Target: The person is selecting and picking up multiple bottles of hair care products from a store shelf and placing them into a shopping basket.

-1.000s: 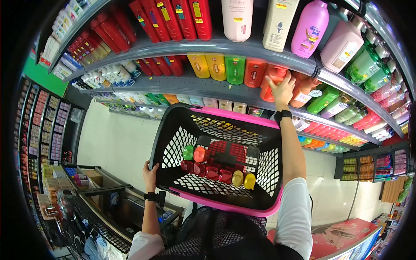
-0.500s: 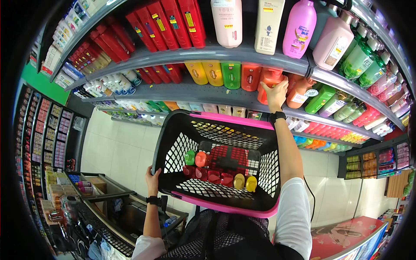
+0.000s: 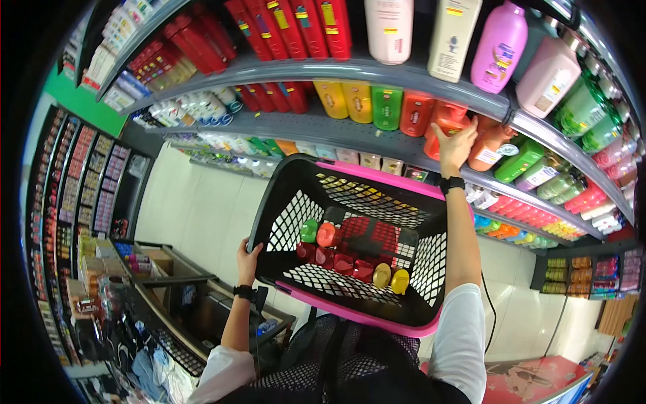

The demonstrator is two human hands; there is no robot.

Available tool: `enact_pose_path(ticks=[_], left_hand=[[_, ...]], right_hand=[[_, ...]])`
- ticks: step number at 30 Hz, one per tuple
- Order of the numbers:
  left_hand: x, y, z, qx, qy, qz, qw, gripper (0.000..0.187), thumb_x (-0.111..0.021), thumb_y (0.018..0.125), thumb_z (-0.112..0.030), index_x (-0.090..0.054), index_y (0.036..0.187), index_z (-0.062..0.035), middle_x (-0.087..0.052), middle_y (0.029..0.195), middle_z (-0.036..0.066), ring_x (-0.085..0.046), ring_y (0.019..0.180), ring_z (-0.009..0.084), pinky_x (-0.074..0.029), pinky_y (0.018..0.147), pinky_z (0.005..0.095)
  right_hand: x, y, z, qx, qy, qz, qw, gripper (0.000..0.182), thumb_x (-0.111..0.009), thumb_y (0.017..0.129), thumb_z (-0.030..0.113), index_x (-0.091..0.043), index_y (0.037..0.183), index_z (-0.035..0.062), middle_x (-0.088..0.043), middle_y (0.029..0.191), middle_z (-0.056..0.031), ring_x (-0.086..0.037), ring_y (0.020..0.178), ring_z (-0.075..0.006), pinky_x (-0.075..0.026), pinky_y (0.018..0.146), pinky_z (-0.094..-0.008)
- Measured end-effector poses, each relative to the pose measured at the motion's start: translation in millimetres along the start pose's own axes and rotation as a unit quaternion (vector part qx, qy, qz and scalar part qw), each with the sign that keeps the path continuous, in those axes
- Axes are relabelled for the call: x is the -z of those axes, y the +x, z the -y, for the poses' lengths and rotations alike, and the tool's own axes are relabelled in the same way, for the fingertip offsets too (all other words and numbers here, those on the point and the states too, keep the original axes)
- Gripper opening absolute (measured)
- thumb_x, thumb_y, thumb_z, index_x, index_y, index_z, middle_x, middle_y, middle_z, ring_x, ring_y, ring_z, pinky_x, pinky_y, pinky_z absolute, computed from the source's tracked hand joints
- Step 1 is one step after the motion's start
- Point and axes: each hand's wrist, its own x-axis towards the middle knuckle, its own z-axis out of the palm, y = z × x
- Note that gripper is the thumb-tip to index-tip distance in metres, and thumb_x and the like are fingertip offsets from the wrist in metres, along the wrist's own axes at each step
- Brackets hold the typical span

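Orange bottle (image 3: 445, 128) stands on middle shelf (image 3: 377, 138), right hand (image 3: 457, 140) clasped around it. Left hand (image 3: 247, 256) grips rim of black-and-pink shopping basket (image 3: 350, 236) holding capped bottles (image 3: 350, 259).

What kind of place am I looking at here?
Most likely a shop aisle for shampoo or similar toiletries. Long grey shelves carry rows of coloured bottles with price tags. The left hand holds a black and pink shopping basket of bottles, while the right hand touches an orange bottle on the shelf.
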Motion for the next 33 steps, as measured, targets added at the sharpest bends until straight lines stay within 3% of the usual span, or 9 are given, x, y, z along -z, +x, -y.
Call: enact_pose_path(ticks=[4, 6, 10, 13, 14, 16, 18, 20, 33], left_hand=[[-3.1, -1.4, -1.8, 0.009, -0.006, 0.0, 1.0, 0.033, -0.071, 0.08, -0.013, -0.059, 0.107, 0.002, -0.064, 0.08, 0.008, -0.059, 0.069, 0.0119, -0.047, 0.059, 0.0255], [-4.3, -0.8, -0.4, 0.011, -0.01, 0.0, 1.0, 0.032, -0.071, 0.081, -0.013, -0.059, 0.107, 0.0016, -0.063, 0.079, 0.008, -0.058, 0.068, 0.0115, -0.047, 0.059, 0.0252], [-1.9, -1.9, 1.3, 0.011, 0.015, 0.008, 1.0, 0.032, -0.07, 0.081, -0.011, -0.058, 0.107, 0.0005, -0.063, 0.078, 0.007, -0.057, 0.066, 0.0104, -0.046, 0.057, 0.0246], [-1.5, 3.0, -1.4, 0.008, 0.027, 0.004, 1.0, 0.032, -0.071, 0.08, -0.011, -0.058, 0.108, -0.0001, -0.063, 0.079, 0.007, -0.057, 0.066, 0.0103, -0.045, 0.057, 0.0247], [-2.0, 2.9, -0.2, 0.008, 0.03, 0.005, 1.0, 0.032, -0.071, 0.08, -0.011, -0.058, 0.108, -0.0001, -0.063, 0.079, 0.007, -0.057, 0.066, 0.0103, -0.045, 0.057, 0.0247], [-1.7, 6.1, 3.0, 0.006, 0.024, 0.005, 1.0, 0.033, -0.071, 0.079, -0.012, -0.058, 0.107, -0.0001, -0.063, 0.077, 0.006, -0.057, 0.065, 0.0102, -0.045, 0.056, 0.0246], [-0.6, 9.1, 3.3, 0.016, 0.02, 0.002, 1.0, 0.033, -0.072, 0.079, -0.012, -0.058, 0.107, -0.0001, -0.063, 0.077, 0.006, -0.057, 0.065, 0.0103, -0.045, 0.056, 0.0248], [1.3, 10.3, 1.6, 0.025, 0.016, -0.001, 1.0, 0.034, -0.072, 0.079, -0.013, -0.059, 0.107, -0.0001, -0.064, 0.076, 0.006, -0.057, 0.065, 0.0104, -0.045, 0.057, 0.0251], [-5.1, -1.1, -5.8, 0.041, 0.028, -0.016, 0.999, 0.034, -0.072, 0.078, -0.014, -0.059, 0.106, 0.0009, -0.064, 0.079, 0.007, -0.057, 0.065, 0.0103, -0.046, 0.057, 0.0255]], right_hand=[[14.5, -3.2, 9.9, 0.055, 0.09, -0.067, 0.992, 0.076, -0.082, 0.069, 0.03, -0.043, 0.126, -0.0013, -0.047, 0.117, -0.0231, -0.047, 0.112, -0.0404, -0.041, 0.095, -0.0457], [32.2, -3.8, 18.9, 0.104, 0.125, -0.137, 0.977, 0.035, -0.068, 0.081, 0.007, -0.051, 0.11, -0.0008, -0.047, 0.117, -0.0193, -0.047, 0.111, -0.0366, -0.039, 0.095, -0.0441], [34.6, -29.5, 42.5, 0.128, 0.192, -0.169, 0.958, 0.026, -0.059, 0.077, -0.006, -0.053, 0.102, 0.0002, -0.052, 0.108, -0.0182, -0.05, 0.105, -0.0334, -0.04, 0.091, -0.0421], [20.5, -79.0, 74.4, 0.176, 0.302, -0.029, 0.936, 0.023, -0.058, 0.072, -0.01, -0.056, 0.091, 0.0023, -0.056, 0.091, -0.0145, -0.056, 0.087, -0.0324, -0.046, 0.077, -0.0409], [15.4, -126.1, 83.4, 0.239, 0.272, 0.2, 0.91, 0.018, -0.057, 0.074, -0.004, -0.057, 0.09, 0.0031, -0.057, 0.09, -0.014, -0.057, 0.085, -0.0331, -0.047, 0.074, -0.0413], [-5.7, -163.0, 78.7, 0.276, 0.255, 0.327, 0.867, 0.018, -0.048, 0.08, 0.001, -0.059, 0.094, 0.0043, -0.056, 0.09, -0.0149, -0.057, 0.084, -0.0339, -0.048, 0.073, -0.0449], [-52.3, -251.1, 45.4, 0.346, 0.277, 0.553, 0.705, 0.027, -0.049, 0.081, 0.002, -0.06, 0.104, 0.0109, -0.051, 0.095, -0.0136, -0.057, 0.087, -0.0353, -0.048, 0.075, -0.0467], [-74.3, -299.6, 21.5, 0.275, 0.153, 0.674, 0.669, 0.038, -0.054, 0.078, 0.001, -0.06, 0.113, 0.0138, -0.054, 0.11, -0.0121, -0.055, 0.105, -0.0344, -0.049, 0.083, -0.0412], [-37.6, -360.2, 8.5, 0.153, 0.068, 0.585, 0.793, 0.06, -0.081, 0.062, 0.019, -0.058, 0.118, 0.014, -0.044, 0.121, -0.0118, -0.05, 0.111, -0.0343, -0.051, 0.087, -0.0416]])
